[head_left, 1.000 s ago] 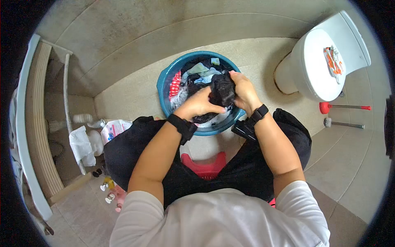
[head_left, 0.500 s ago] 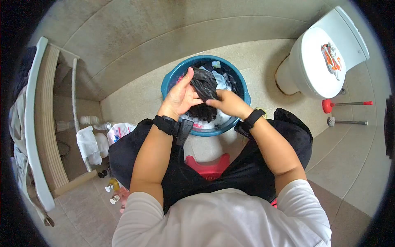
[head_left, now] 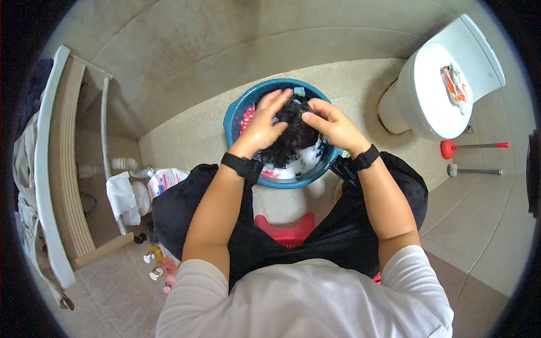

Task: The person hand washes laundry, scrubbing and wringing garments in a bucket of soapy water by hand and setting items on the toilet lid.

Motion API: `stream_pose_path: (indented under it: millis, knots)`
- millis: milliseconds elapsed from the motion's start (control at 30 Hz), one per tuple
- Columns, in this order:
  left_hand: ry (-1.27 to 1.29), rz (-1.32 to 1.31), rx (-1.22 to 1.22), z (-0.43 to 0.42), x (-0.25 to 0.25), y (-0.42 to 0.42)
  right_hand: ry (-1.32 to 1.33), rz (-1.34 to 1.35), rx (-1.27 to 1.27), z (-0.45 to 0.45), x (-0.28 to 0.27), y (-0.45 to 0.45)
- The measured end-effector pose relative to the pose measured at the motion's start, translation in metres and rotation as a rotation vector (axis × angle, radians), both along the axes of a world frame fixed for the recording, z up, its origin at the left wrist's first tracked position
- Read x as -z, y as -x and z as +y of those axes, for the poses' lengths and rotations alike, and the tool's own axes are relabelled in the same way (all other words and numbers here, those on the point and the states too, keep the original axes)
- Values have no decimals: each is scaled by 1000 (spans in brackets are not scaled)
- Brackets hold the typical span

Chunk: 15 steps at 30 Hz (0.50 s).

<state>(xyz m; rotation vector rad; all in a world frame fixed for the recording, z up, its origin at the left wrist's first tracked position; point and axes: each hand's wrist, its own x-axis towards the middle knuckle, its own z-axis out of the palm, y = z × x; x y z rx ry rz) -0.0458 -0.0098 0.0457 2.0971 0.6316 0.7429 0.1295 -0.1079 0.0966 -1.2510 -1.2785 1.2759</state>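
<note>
- In the blue plastic basin (head_left: 229, 125) on the tiled floor (head_left: 191, 134), a wet black cloth (head_left: 297, 134) lies bunched between the person's two hands, above white suds (head_left: 311, 161).
- The cloth sits to the right of the left hand (head_left: 261, 127) and to the left of the right hand (head_left: 338, 127); the right appears the nearer, being in contact with its edge.
- Crumpled as it is, the cloth shows no clear long axis; its bulk spreads from the right thumb back toward the near side of the basin.
- The right hand pinches the cloth's upper right edge between thumb and forefinger.
- The left hand is spread, thumb apart from the fingers, which point toward the far rim and are slightly blurred; whether they touch the cloth, one cannot tell.
- Beside the left hand, a red-and-white cloth (head_left: 247, 118) shows against the basin's left wall, while a small pale piece of fabric (head_left: 299, 90) lies near the far rim.
</note>
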Motion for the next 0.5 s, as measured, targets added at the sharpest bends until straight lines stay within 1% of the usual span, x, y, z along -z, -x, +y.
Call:
stream_pose_path:
  millis: [33, 67, 100, 133, 167, 233, 267, 300, 333, 367, 400, 433, 500]
  knots:
    - [-37, -7, 83, -5, 3, -3, -49, 58, -46, 0, -7, 6]
    - [-27, -4, 82, -5, 6, -2, -42, 99, -50, 0, -12, 6]
    - [155, 7, 187, -2, 8, -3, -37, 140, -52, 0, -16, 4]
    - [333, 15, 293, 0, 6, -4, -12, 197, 19, -2, -20, 3]
    - [522, 67, 262, 2, 4, -1, -32, 139, 106, -3, -22, -2]
    - [398, 251, 75, 11, -5, 9, 83, 277, 187, -3, -28, -14]
    - [225, 358, -23, 14, -3, 14, 103, 214, 225, -2, -23, -23]
    - [224, 355, -23, 19, 9, 19, 102, 211, 225, -2, -15, -28]
    - [248, 279, -90, 26, 30, 24, 75, -113, 217, -1, -4, -33]
    - [271, 203, -158, 27, 36, 24, 46, -437, 203, -1, 2, -34]
    - [562, -48, -132, 28, 41, 24, 102, -504, 178, -5, 10, -32]
    - [560, -51, -132, 25, 37, 23, 52, -600, 76, -5, 24, -33]
    - [1290, -592, -131, 16, 21, 19, 174, -723, -11, 1, 49, -36]
